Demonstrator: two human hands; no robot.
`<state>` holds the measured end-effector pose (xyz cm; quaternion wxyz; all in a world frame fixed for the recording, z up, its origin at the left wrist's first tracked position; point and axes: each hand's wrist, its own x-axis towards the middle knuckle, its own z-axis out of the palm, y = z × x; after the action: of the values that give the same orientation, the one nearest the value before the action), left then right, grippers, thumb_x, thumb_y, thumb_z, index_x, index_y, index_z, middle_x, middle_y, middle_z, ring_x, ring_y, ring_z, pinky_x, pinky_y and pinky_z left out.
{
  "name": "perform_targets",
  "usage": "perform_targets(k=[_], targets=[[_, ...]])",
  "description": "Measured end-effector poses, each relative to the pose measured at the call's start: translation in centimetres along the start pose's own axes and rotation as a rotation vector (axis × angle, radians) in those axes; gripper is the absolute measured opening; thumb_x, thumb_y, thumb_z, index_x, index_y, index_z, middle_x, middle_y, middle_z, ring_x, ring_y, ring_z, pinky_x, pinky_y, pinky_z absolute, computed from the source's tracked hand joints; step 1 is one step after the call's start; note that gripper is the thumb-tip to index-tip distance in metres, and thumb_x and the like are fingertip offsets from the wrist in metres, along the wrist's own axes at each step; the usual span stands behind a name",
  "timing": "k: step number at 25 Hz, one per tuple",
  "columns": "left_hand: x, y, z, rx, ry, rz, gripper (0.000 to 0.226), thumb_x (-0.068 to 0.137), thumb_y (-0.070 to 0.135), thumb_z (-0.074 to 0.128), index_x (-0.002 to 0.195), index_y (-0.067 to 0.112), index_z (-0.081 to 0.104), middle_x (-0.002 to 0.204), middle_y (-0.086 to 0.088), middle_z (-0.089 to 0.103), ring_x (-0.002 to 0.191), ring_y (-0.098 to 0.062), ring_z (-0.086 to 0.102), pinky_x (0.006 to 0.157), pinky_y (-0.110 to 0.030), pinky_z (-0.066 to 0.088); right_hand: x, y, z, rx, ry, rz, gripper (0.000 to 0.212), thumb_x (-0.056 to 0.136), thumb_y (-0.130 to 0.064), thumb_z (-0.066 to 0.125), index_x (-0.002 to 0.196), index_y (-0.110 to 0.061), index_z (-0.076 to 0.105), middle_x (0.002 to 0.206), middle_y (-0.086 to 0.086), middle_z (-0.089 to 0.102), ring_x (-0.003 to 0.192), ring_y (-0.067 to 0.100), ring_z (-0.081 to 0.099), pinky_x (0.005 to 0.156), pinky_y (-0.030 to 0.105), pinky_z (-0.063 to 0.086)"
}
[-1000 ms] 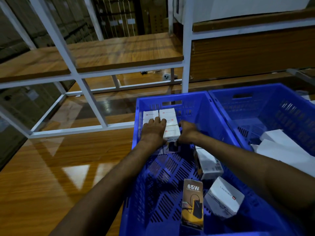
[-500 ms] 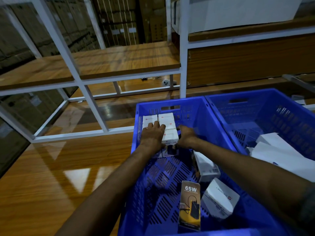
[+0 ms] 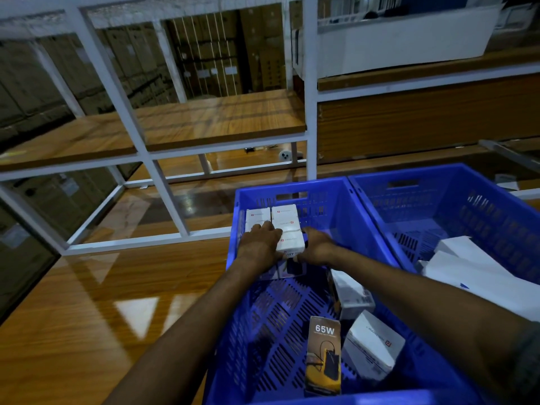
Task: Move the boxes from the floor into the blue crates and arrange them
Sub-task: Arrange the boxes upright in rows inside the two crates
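Starting at the left, the glossy brown wooden floor [image 3: 117, 287] and the white metal rack frame [image 3: 163, 185] border the perforated blue plastic crate [image 3: 336, 206] where we are working. The step in hand, as we judge it, is arranging: squaring up a block of small white cardboard boxes [image 3: 285, 217] packed into the crate's far left corner. The left hand [image 3: 258, 244] lies on top of that block, fingers stretched flat and released, pressing down and gripping nothing. Just right of it sits the front white box [image 3: 290, 242], touching the row behind it. The right hand [image 3: 317, 248] is curled against that box's right side, grasping it, so the box lies between the two hands. Something with dark print shows beneath the hands, but we cannot tell what it is.

Further right and nearer to us, three boxes lie loose and tilted on the crate's bottom, well apart from the hands: a tall yellow-and-black box marked 65W [image 3: 323, 355], a grey-and-white box [image 3: 350, 293] and a white box with a red logo [image 3: 372, 343]. We think the next move calls for letting go of the settled block, reaching back for one of these and setting it flush beside the stack. Farthest right, the second blue plastic crate [image 3: 438, 200] touches the first and holds large white packages [image 3: 473, 270] — whether they need arranging we cannot tell.
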<state>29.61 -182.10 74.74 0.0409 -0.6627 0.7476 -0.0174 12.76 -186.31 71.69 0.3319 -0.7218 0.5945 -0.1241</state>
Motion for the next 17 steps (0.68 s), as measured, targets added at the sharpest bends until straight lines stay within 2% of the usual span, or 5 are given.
perform_targets(k=[4, 8, 11, 14, 17], targets=[[-0.1, 0.4, -0.5, 0.002, -0.042, -0.019, 0.062, 0.089, 0.045, 0.071, 0.143, 0.022, 0.051, 0.138, -0.004, 0.049, 0.123, -0.028, 0.049, 0.090, -0.042, 0.050, -0.1, 0.0, 0.3, 0.032, 0.016, 0.010, 0.074, 0.078, -0.025, 0.085, 0.143, -0.021, 0.049, 0.135, 0.008, 0.062, 0.118, 0.031, 0.061, 0.088, 0.034, 0.052], [-0.5, 0.7, -0.4, 0.027, -0.034, -0.019, 0.058, 0.091, 0.042, 0.068, 0.141, 0.019, 0.049, 0.137, -0.006, 0.047, 0.124, -0.029, 0.046, 0.085, -0.043, 0.049, -0.3, 0.2, 0.4, 0.062, 0.020, 0.011, 0.074, 0.074, -0.025, 0.086, 0.140, -0.024, 0.052, 0.134, 0.006, 0.064, 0.114, 0.028, 0.063, 0.095, 0.040, 0.055], [-0.8, 0.6, -0.3, -0.015, -0.032, -0.018, 0.065, 0.089, 0.043, 0.071, 0.143, 0.018, 0.045, 0.141, -0.005, 0.045, 0.126, -0.028, 0.046, 0.087, -0.044, 0.049, -0.1, 0.2, 0.5, 0.016, -0.002, 0.008, 0.073, 0.072, -0.027, 0.089, 0.136, -0.019, 0.056, 0.130, 0.006, 0.066, 0.114, 0.028, 0.065, 0.093, 0.040, 0.056], [-1.6, 0.5, 0.0, -0.015, 0.001, -0.010, 0.078, 0.085, 0.047, 0.073, 0.148, 0.018, 0.037, 0.149, -0.005, 0.038, 0.130, -0.029, 0.043, 0.089, -0.045, 0.049, -0.2, 0.0, -0.1, -0.139, -0.075, 0.100, 0.050, 0.070, -0.029, 0.090, 0.109, -0.010, 0.066, 0.107, 0.010, 0.071, 0.093, 0.026, 0.069, 0.074, 0.033, 0.056], [-2.7, 0.8, -0.2, 0.024, 0.094, -0.006, 0.073, 0.083, 0.049, 0.074, 0.141, 0.019, 0.041, 0.142, -0.006, 0.038, 0.126, -0.029, 0.044, 0.086, -0.047, 0.050, -0.2, 0.2, -1.0, -0.168, -0.185, 0.162, 0.033, 0.075, -0.025, 0.088, 0.080, -0.011, 0.059, 0.074, 0.009, 0.060, 0.064, 0.023, 0.058, 0.060, 0.032, 0.046]])
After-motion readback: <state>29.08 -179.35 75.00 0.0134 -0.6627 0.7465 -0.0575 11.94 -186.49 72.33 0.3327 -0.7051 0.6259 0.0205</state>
